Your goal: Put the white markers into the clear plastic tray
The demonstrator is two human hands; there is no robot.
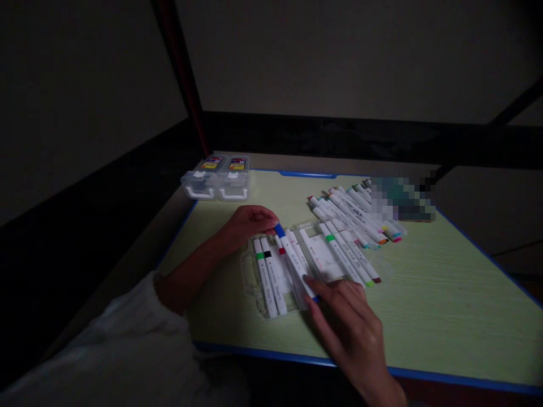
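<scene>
A white marker with blue ends (292,257) lies slantwise between my hands, above an opened clear plastic case (250,277). My left hand (253,223) pinches its upper blue end. At the lower end, my right hand (350,316) has its thumb and forefinger closed on the barrel. In the case's left half rest a green-banded marker (266,277) and a black-banded marker (275,277), with a red-banded marker (280,246) partly hidden beside them. Several more markers, one a green-banded marker (345,251), lie on the right half.
A pile of loose white markers (354,212) with coloured ends spreads behind the case on the right, by a pixelated block (403,198). Two clear handled boxes (218,183) stand at the back left. The pale table (445,305) has a blue edge.
</scene>
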